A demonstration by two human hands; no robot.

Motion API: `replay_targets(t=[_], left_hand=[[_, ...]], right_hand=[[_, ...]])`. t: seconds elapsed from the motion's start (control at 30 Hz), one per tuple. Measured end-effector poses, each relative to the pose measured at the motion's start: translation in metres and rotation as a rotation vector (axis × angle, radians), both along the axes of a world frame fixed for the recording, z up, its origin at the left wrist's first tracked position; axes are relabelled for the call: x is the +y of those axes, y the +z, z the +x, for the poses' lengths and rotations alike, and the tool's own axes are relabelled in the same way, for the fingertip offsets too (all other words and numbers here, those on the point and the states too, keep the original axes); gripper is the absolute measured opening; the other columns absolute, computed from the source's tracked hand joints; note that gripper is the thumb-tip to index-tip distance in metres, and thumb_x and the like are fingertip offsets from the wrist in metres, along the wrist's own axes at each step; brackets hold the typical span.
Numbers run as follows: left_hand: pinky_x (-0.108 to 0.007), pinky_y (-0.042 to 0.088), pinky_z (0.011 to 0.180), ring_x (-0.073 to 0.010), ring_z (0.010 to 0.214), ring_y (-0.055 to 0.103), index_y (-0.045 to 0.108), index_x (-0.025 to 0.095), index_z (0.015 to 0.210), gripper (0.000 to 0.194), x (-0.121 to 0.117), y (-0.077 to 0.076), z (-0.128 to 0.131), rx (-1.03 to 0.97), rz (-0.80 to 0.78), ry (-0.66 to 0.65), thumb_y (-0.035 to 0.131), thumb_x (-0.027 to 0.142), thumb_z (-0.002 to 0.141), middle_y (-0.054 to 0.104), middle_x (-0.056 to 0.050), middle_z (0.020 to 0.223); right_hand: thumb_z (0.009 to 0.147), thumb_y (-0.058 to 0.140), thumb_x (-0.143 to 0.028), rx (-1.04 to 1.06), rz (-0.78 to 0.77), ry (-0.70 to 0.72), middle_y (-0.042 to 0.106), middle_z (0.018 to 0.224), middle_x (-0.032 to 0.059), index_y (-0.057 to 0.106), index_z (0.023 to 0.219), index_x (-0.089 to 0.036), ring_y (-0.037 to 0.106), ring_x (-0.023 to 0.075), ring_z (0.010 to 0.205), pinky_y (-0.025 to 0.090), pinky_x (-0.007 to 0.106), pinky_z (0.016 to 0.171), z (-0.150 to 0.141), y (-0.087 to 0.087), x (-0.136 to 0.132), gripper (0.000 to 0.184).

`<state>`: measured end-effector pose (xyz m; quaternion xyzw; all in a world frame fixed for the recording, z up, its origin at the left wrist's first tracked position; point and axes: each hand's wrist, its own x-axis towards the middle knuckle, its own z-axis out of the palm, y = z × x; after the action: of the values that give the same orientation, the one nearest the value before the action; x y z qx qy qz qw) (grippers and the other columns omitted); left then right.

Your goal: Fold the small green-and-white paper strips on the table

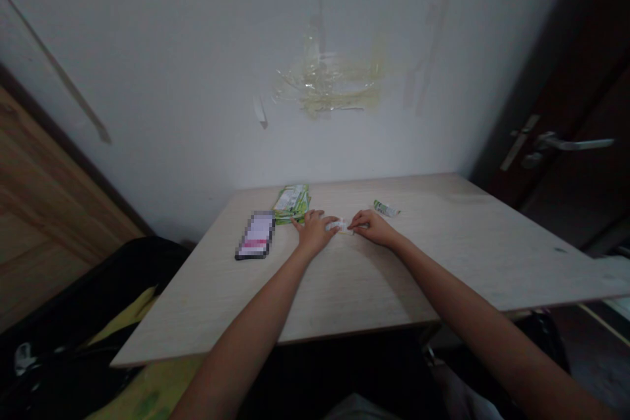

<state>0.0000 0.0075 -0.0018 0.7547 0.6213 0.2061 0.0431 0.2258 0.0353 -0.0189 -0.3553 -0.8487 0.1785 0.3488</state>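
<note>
A small white printed packet (339, 226), folded or rolled into a narrow strip, lies low over the table between my hands. My left hand (313, 234) has its thumb and forefinger on the strip's left end, with the other fingers spread toward a stack of green and white packets (291, 200). At the strip's right end, the fingertips of my right hand (373, 228) are pinched together. Just beyond the right hand lies a similar narrow green and white packet (386, 209).
A phone (256, 235) with a blurred screen lies left of the stack. The pale wooden table (374, 289) meets a wall (216, 98) with old tape on it. A dark door with a metal handle (566, 143) stands at right, and a wooden panel (39, 203) at left.
</note>
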Motion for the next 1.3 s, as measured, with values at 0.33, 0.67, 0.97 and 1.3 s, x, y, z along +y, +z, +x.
replay_targets(t=[0.33,0.67,0.97,1.3], left_hand=[[-0.074,0.005,0.114,-0.0386,0.141,0.033,0.069,0.047,0.122,0.043,0.002,-0.006,0.001,0.052,0.012,-0.029,0.057,0.066,0.086,0.056,-0.006,0.144],[-0.070,0.006,0.116,-0.0338,0.136,0.038,0.072,0.042,0.117,0.036,0.000,-0.002,0.005,-0.029,0.031,-0.026,0.067,0.056,0.084,0.057,-0.005,0.141],[-0.068,0.005,0.116,-0.0332,0.131,0.042,0.078,0.039,0.101,0.024,-0.002,0.003,0.009,-0.067,0.009,-0.069,0.070,0.053,0.083,0.063,-0.002,0.132],[-0.071,-0.002,0.115,-0.0308,0.130,0.043,0.079,0.036,0.098,0.018,-0.002,0.003,0.011,0.017,0.092,-0.150,0.070,0.046,0.086,0.064,-0.001,0.132]], right_hand=[[0.076,0.059,-0.009,0.040,-0.076,-0.036,0.078,0.098,0.0067,0.080,0.096,-0.021,0.070,0.0212,0.094,0.053,0.040,0.094,-0.001,-0.001,0.001,0.031],[0.081,0.055,-0.006,-0.030,0.083,-0.027,0.076,0.105,0.0071,0.080,0.098,-0.024,0.067,0.0222,0.103,0.050,0.042,0.100,-0.002,-0.003,-0.003,0.036],[0.082,0.055,-0.005,-0.160,0.129,-0.052,0.073,0.099,0.0103,0.080,0.102,-0.021,0.064,0.0212,0.095,0.051,0.037,0.091,-0.001,-0.004,-0.001,0.036],[0.077,0.055,0.002,-0.089,-0.009,-0.055,0.071,0.098,0.0080,0.080,0.100,-0.020,0.066,0.0173,0.090,0.051,0.031,0.089,-0.003,0.001,-0.005,0.040]])
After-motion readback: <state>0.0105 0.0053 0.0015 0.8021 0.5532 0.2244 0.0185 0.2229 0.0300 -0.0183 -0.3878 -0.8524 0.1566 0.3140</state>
